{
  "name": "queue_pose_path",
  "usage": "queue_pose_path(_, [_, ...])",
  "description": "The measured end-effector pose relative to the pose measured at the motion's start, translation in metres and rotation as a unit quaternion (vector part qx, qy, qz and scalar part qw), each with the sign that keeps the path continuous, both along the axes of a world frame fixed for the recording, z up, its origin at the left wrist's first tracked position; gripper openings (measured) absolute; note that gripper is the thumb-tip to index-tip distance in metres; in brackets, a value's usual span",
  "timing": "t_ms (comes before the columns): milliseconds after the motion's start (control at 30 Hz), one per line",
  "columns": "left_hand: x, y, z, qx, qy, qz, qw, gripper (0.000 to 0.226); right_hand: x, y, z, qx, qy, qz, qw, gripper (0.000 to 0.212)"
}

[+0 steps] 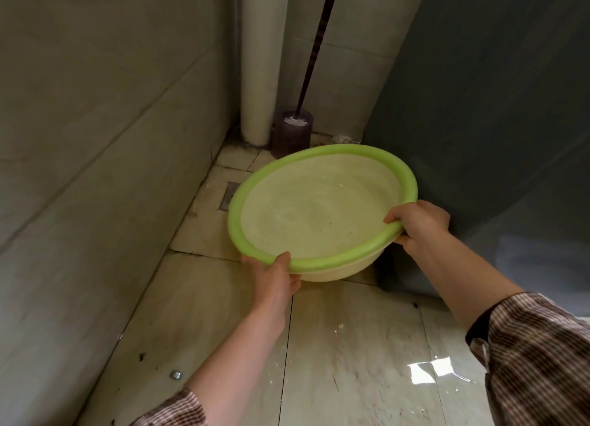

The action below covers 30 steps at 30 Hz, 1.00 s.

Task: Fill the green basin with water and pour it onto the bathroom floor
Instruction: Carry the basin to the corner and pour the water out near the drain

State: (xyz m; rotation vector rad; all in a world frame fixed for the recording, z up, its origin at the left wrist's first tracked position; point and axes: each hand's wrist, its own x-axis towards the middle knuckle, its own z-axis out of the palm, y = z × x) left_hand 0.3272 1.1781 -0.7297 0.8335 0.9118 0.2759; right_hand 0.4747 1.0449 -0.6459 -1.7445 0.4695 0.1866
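Observation:
The green basin (319, 215), pale inside with a bright green rim, hangs in the air above the bathroom floor (344, 345), tilted away from me. A thin film of water glints at its far inner side. My left hand (276, 280) grips the near rim, thumb on top. At the right side of the rim my right hand (418, 226) holds on, thumb over the edge. The floor tiles are beige and wet, with a bright reflection at the lower right.
A dark toilet-brush holder (292, 131) with a long dark handle stands in the far corner beside a white pipe (258, 61). A floor drain (229, 195) lies left of the basin. Tiled wall on the left, grey curtain (485, 112) on the right.

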Motion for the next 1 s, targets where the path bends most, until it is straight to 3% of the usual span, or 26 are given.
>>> queue_pose_path(233, [-0.003, 0.002, -0.002, 0.001, 0.012, -0.021, 1.000, 0.055, 0.000, -0.003, -0.002, -0.008, 0.002, 0.010, 1.000, 0.044])
queue_pose_path(400, [-0.008, 0.010, -0.006, -0.002, 0.019, -0.020, 1.000, 0.037, -0.001, -0.005, -0.004, -0.020, -0.007, 0.023, 1.000, 0.040])
queue_pose_path(567, [-0.006, 0.012, -0.006, -0.003, 0.018, -0.016, 1.000, 0.033, -0.002, -0.005, -0.004, -0.012, -0.014, 0.026, 0.999, 0.037])
queue_pose_path(1000, [-0.010, 0.020, -0.001, -0.050, -0.032, -0.019, 0.998, 0.038, 0.000, -0.008, -0.005, -0.018, -0.016, 0.038, 0.999, 0.032])
